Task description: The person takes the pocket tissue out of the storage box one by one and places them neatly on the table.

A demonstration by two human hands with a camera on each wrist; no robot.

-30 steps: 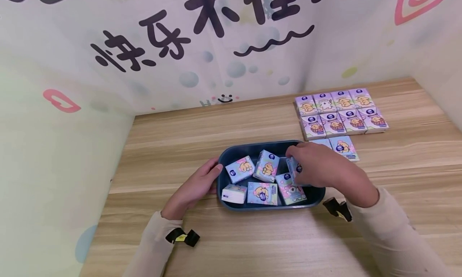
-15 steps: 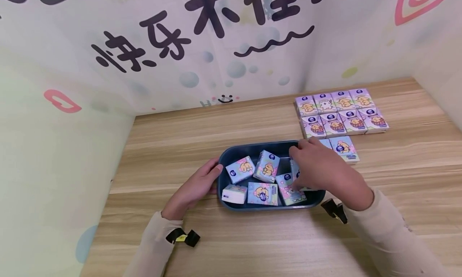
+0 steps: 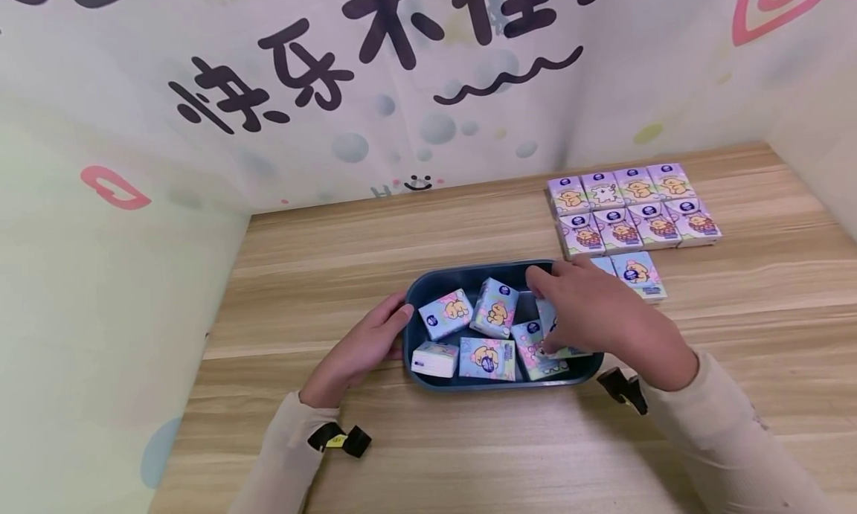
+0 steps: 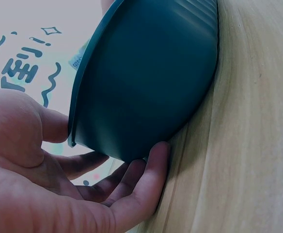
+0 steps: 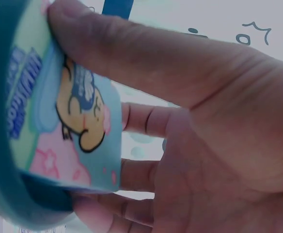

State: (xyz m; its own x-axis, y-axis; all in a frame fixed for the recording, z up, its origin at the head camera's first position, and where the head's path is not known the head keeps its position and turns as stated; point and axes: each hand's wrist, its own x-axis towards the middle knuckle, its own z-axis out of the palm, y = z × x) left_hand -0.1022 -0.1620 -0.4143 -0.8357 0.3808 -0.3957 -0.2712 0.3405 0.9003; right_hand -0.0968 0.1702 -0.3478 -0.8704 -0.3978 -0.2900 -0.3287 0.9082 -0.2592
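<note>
A dark blue-green oblong plastic bin stands on the table with several small light-blue tissue packs in it, such as the flat tissue pack at the front. My left hand holds the bin's left end. In the left wrist view its thumb is at the rim and its fingertips lie against the outer wall. At the right end, my right hand grips a blue tissue pack with a cartoon puppy on it, thumb on one side and fingers on the other. This pack overlaps another tissue pack.
Two rows of purple tissue packs lie behind and right of the bin. In front of them are blue tissue packs, partly behind my right hand. A printed cloth hangs along the table's back edge.
My right hand has shifted slightly toward me with the tissue pack, which now tilts over the pack beside it. My left hand and the bin have stayed put.
</note>
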